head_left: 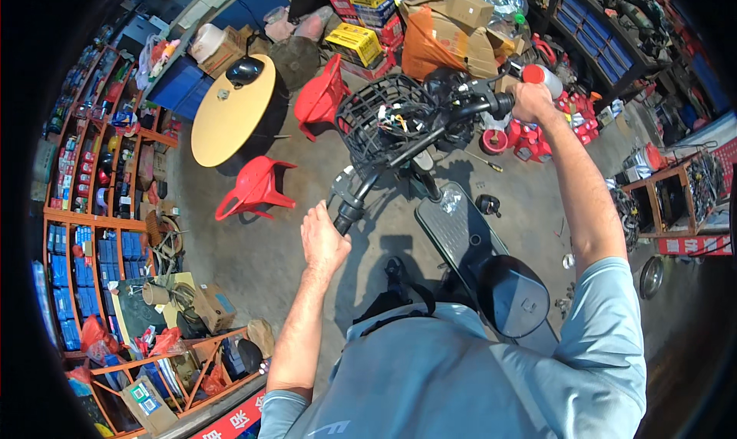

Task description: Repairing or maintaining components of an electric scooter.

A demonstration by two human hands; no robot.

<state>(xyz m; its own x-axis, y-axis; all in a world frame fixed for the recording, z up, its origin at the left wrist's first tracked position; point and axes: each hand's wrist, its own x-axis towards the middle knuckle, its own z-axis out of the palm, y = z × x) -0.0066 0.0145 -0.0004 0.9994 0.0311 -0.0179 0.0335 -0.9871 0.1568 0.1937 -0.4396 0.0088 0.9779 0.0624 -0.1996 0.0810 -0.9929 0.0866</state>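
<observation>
An electric scooter stands in front of me, with a black wire basket (376,116), loose wires inside it, a black handlebar (407,151), a footboard (453,220) and a dark seat (513,293). My left hand (324,239) is closed on the left grip, beside the brake lever and switch housing (344,189). My right hand (530,101) is closed on the right grip at the upper right, with a white container with a red lid (543,78) just behind it.
Two red plastic chairs (253,189) stand by a yellow oval table (215,143) bearing a black helmet-like object. Orange shelving (104,220) lines the left. Stacked boxes (353,43) and red containers (572,124) crowd the back. A screwdriver (487,162) and small parts lie on the floor.
</observation>
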